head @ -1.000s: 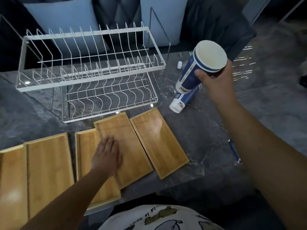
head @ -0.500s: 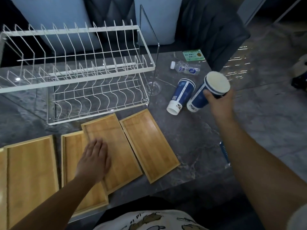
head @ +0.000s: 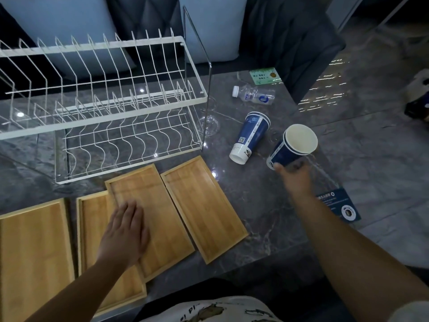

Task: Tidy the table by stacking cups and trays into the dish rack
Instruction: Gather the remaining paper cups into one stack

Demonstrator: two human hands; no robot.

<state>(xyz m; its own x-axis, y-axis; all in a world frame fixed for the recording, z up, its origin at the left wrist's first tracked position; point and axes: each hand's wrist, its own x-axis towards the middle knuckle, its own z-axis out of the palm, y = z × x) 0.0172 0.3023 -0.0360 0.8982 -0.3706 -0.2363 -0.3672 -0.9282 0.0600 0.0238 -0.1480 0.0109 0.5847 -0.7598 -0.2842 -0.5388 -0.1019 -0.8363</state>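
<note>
right hand [head: 296, 176] grips nested cups [head: 293, 145] near base, fingers [head: 277, 166] wrapped round blue wall, mouth tilted up toward camera; low hold likely leaves rim free for nesting. second cup stack [head: 250, 138] lies on side on bench [head: 267, 228], just left, apart from held one. left hand [head: 126, 231] flat, fingers spread open, pressing on tray [head: 160, 217], probably steadying it; that tray overlaps neighbour tray [head: 92, 219]. rack [head: 111, 94] empty behind trays, nothing loaded yet. bottle [head: 254, 95] lies beyond cups.
</note>
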